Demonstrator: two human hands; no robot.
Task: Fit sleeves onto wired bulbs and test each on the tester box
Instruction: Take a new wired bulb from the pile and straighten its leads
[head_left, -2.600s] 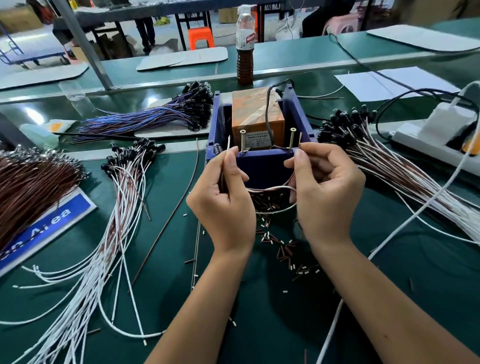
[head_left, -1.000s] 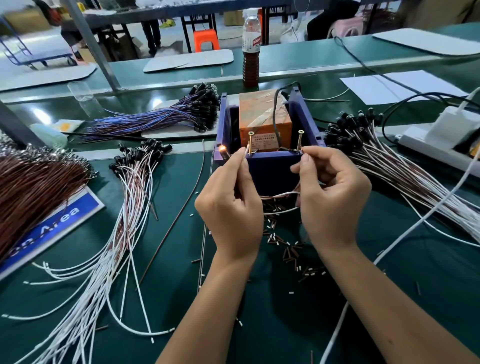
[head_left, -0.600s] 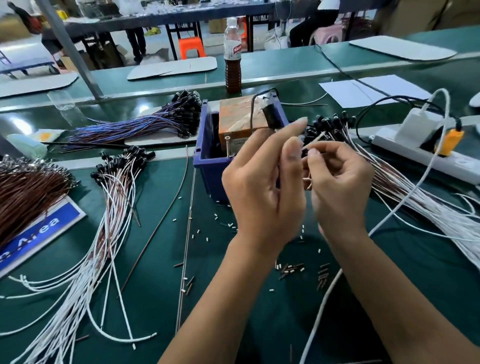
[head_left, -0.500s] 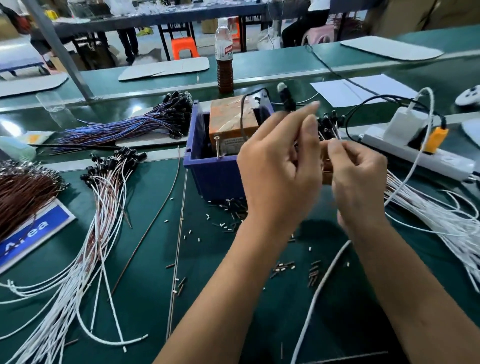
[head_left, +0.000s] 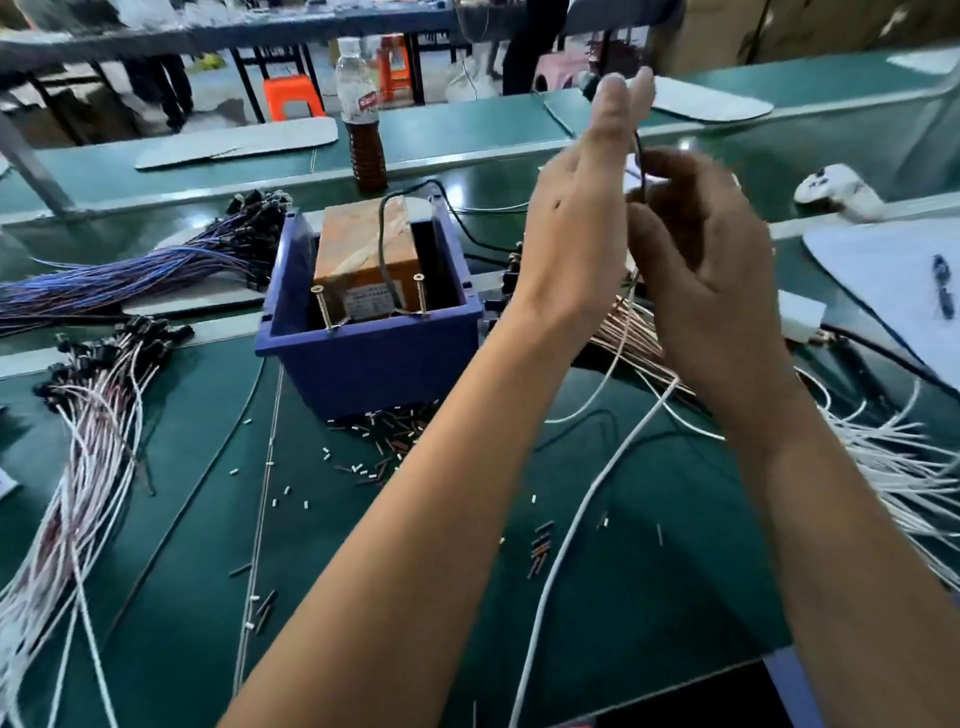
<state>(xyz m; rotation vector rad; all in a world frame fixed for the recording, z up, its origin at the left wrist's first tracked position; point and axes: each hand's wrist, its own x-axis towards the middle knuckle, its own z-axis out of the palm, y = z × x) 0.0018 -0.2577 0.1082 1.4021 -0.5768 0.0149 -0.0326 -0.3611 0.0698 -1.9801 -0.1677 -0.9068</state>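
Observation:
Both hands are raised to the right of the tester box (head_left: 363, 358), a blue bin that holds an orange transformer (head_left: 363, 244) and two upright screws. My left hand (head_left: 582, 218) points its fingers up and pinches the top end of a wired bulb (head_left: 640, 156). Close beside it, my right hand (head_left: 711, 280) curls its fingers round the same thin wire lower down. The wire's white tails hang below the hands toward the table. The image is blurred, so the bulb itself is hard to make out.
Several small sleeves (head_left: 389, 441) lie scattered in front of the box. Bundles of wired bulbs lie at the left (head_left: 93, 410) and right (head_left: 893, 467), with a blue-wired bundle (head_left: 130, 275) behind. A bottle (head_left: 363, 130) stands beyond the box. A white cable (head_left: 571, 525) crosses the green mat.
Both hands left the tester's screws, moved right and rose higher with the wired bulb. The view has swung to the right.

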